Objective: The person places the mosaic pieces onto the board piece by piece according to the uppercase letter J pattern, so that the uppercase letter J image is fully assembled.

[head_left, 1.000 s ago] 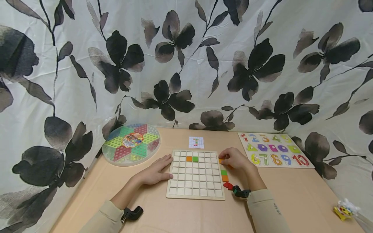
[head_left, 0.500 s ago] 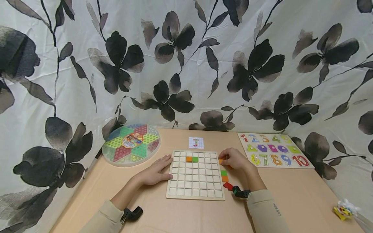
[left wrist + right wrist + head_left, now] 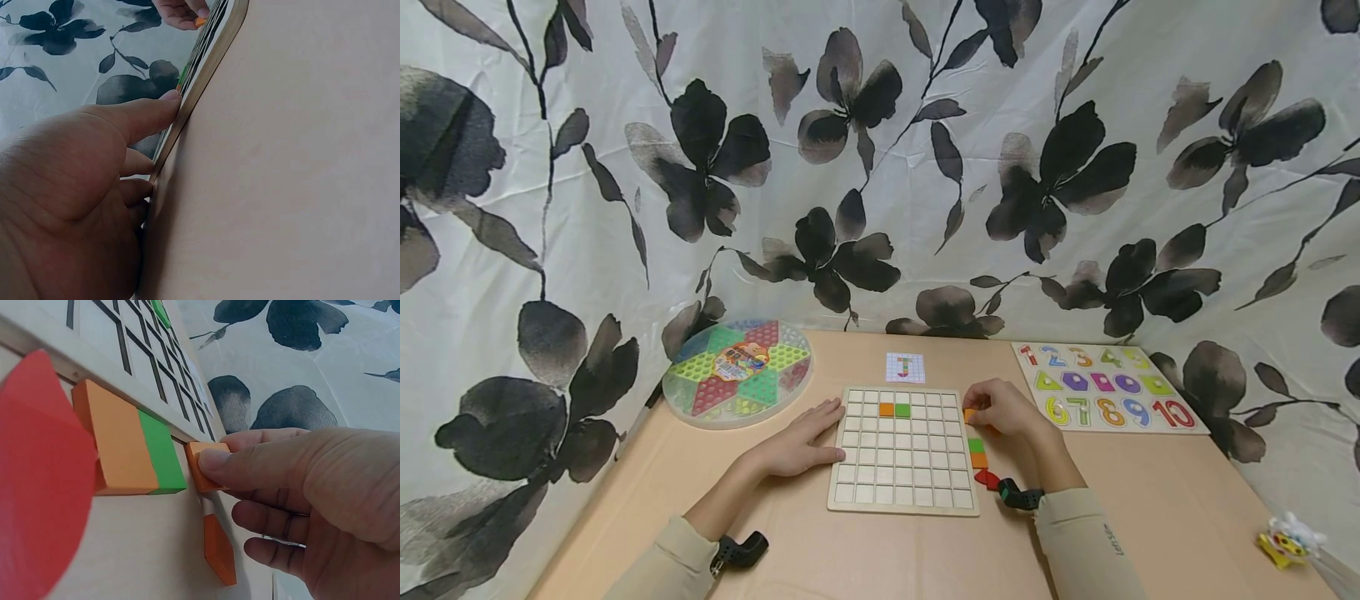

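Note:
A wooden grid board (image 3: 904,467) lies on the table, with an orange square tile (image 3: 887,409) and a green square tile (image 3: 902,410) side by side near its top. My left hand (image 3: 797,442) touches the board's left edge, fingers extended; in the left wrist view the thumb meets its rim. Beside the right edge, my right hand (image 3: 1006,408) pinches an orange block (image 3: 199,478) between thumb and fingers. Nearby, a green block (image 3: 164,450) and another orange block (image 3: 122,440) lie against the board. Red pieces (image 3: 987,478) sit closer to me; another orange piece (image 3: 219,550) shows below the pinched one.
Behind the board lies a small grid card (image 3: 906,367) with a coloured J-like figure. A round Chinese checkers board (image 3: 737,371) stands at the left, a number puzzle board (image 3: 1108,387) at the right. A small toy (image 3: 1288,542) sits at the table's right edge.

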